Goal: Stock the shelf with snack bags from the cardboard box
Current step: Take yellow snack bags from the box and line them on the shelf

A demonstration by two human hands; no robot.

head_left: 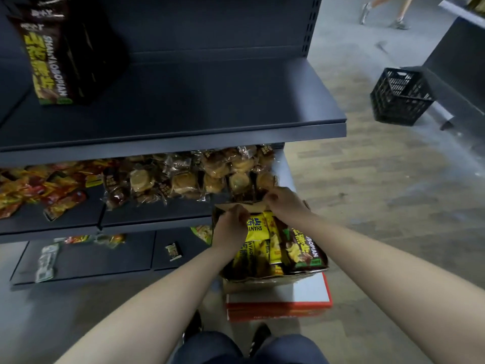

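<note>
I am gripping the far flap (256, 207) of the brown cardboard box (262, 281) with my left hand (231, 222) and right hand (284, 203), slightly apart, folding it back to reach roughly four yellow snack bags (256, 228) and one dark brown snack bag (304, 253) inside, while one tall dark brown bag (52, 61) is standing on the dark grey metal shelf (210, 106).
</note>
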